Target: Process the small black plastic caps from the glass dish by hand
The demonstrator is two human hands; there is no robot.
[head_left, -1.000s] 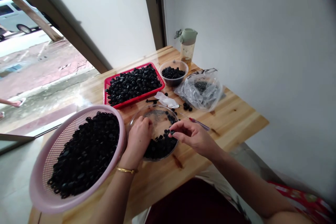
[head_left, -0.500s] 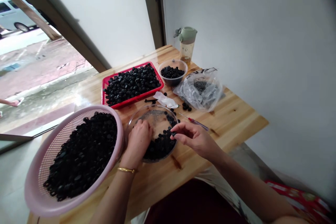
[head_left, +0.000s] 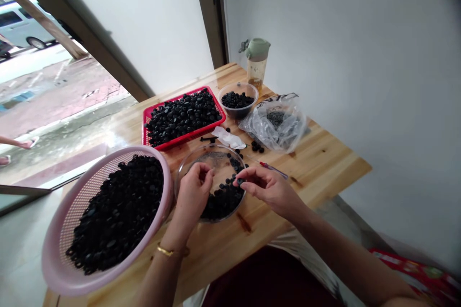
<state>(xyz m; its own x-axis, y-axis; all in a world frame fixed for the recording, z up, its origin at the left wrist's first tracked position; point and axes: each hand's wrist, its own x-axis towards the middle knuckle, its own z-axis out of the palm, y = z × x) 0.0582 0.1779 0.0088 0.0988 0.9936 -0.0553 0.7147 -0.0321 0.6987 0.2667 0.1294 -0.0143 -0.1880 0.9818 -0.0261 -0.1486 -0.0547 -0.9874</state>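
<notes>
Between thumb and fingers my right hand point(head_left: 268, 187) pinches a small round black piece point(head_left: 240, 182), held over the right side of a clear round dish point(head_left: 178, 172). Inside the dish, a heap of small black round pieces point(head_left: 223, 201) lies along the near and right sides. My left hand point(head_left: 196, 189) is above the dish's left part, its fingertips pressed together; whatever they hold is too small to make out. To the left stands a pink oval basket point(head_left: 54, 254) full of black ring-like parts point(head_left: 118, 216).
A red basket point(head_left: 173, 145) of black pieces, a clear bowl point(head_left: 239, 114), a plastic bag point(head_left: 288, 129) and a green-lidded jug point(head_left: 257, 60) stand farther back on the wooden table point(head_left: 334, 163). A screwdriver-like tool point(head_left: 273, 170) lies right of the dish, near white crumpled paper point(head_left: 228, 138).
My left hand has risen from inside the dish and come a little toward my right hand, fingertips together. The right hand stays nearly in place, still pinching the black piece.
</notes>
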